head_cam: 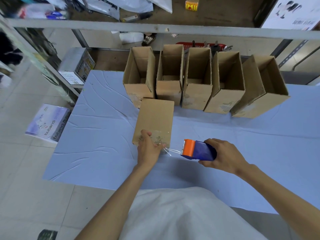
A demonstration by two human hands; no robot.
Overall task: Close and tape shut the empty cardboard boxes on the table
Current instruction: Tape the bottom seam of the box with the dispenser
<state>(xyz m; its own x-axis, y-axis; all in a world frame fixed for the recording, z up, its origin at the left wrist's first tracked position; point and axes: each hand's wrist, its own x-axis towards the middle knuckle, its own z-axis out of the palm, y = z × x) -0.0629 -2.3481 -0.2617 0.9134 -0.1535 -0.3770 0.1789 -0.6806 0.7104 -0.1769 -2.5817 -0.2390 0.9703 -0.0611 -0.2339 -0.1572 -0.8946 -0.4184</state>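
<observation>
Blue table [103, 135], left fingers [160, 147] flat on near end of closed box [155, 118], right fingers [206, 164] gripping tape dispenser [199, 150]

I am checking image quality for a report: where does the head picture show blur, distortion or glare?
Head view: the shelf clutter at top left is smeared by blur; the shelf rail bows from wide-angle distortion; bright glints sit on the tape strand between closed box and tape dispenser.

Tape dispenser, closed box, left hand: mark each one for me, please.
tape dispenser [201, 150], head view, on its blue body.
closed box [154, 120], head view, on its upward face.
left hand [149, 149], head view, on the back of the hand.
</observation>
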